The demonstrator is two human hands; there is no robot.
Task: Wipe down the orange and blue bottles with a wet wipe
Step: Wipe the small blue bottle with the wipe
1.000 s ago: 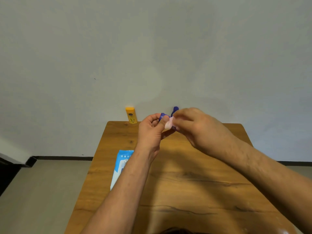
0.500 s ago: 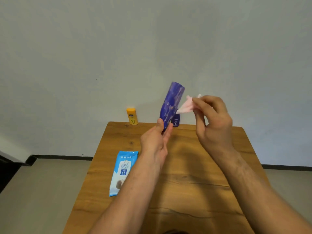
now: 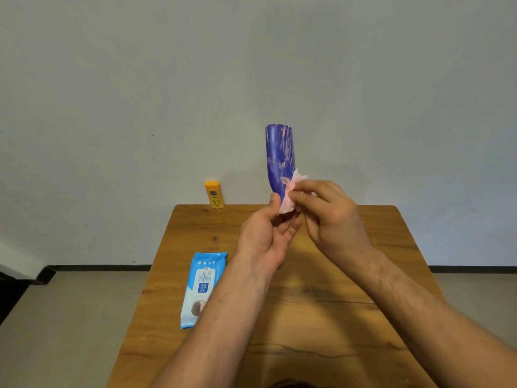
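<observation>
Blue bottle rises upright from the gripping left hand, right hand pinching the wet wipe against its lower end.

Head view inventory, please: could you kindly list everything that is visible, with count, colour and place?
blue bottle: one, blue-purple, held up over the table's far edge
wet wipe: one, pale pink, against the bottle's lower part
orange bottle: one, orange-yellow, upright at the far left edge
wipes pack: one, light blue and white, flat on the table's left side
table: one, brown wood, centre
wall: pale grey, behind
floor: beige, below
left hand: grips the bottle's lower end
right hand: pinches the wipe
</observation>
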